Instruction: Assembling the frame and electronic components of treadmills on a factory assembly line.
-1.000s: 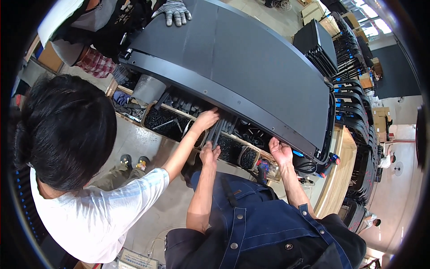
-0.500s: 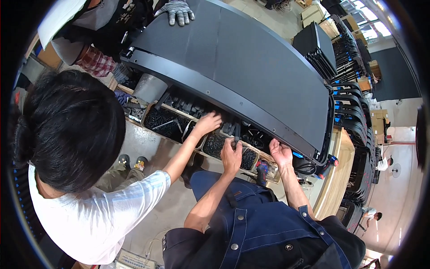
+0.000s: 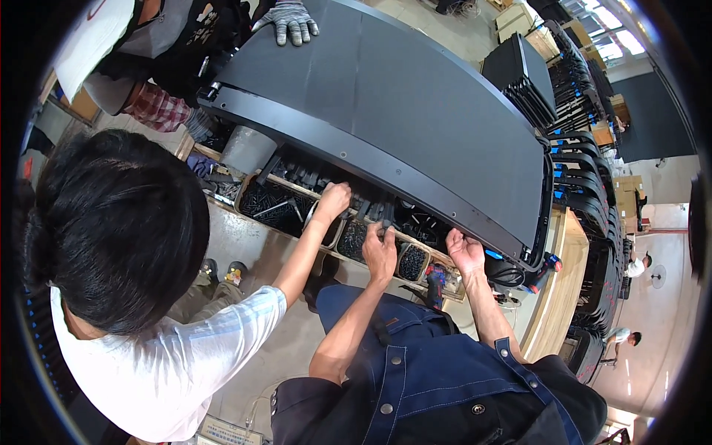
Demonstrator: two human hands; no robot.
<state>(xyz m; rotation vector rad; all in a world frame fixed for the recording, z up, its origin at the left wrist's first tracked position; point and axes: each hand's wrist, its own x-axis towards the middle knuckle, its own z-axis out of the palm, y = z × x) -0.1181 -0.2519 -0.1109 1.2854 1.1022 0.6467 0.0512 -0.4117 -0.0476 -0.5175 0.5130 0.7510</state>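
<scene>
A long black panel (image 3: 437,111) with a metal-like edge rail lies across the bench above the parts bins. My left hand (image 3: 380,256) is at the bins below its near edge, thumb and fingers closed around the end of a small black part (image 3: 386,214). Palm up, my right hand (image 3: 466,254) sits against the underside of the rail, fingers curled inward and their tips partly hidden. To the left, a co-worker's bare hand (image 3: 335,199) reaches into the bins. Another person's gloved hand (image 3: 289,22) rests on the panel's far left end.
Wooden bins (image 3: 274,208) hold black screws and parts. A power driver (image 3: 435,282) stands by my hands, and another driver (image 3: 547,271) lies at the right corner. Black frames (image 3: 586,170) are racked at right. The co-worker in white (image 3: 163,356) stands close on my left.
The co-worker's bare hand has drawn back slightly left over the bins. My left hand has shifted a little left with the black part. My right hand stays at the rail.
</scene>
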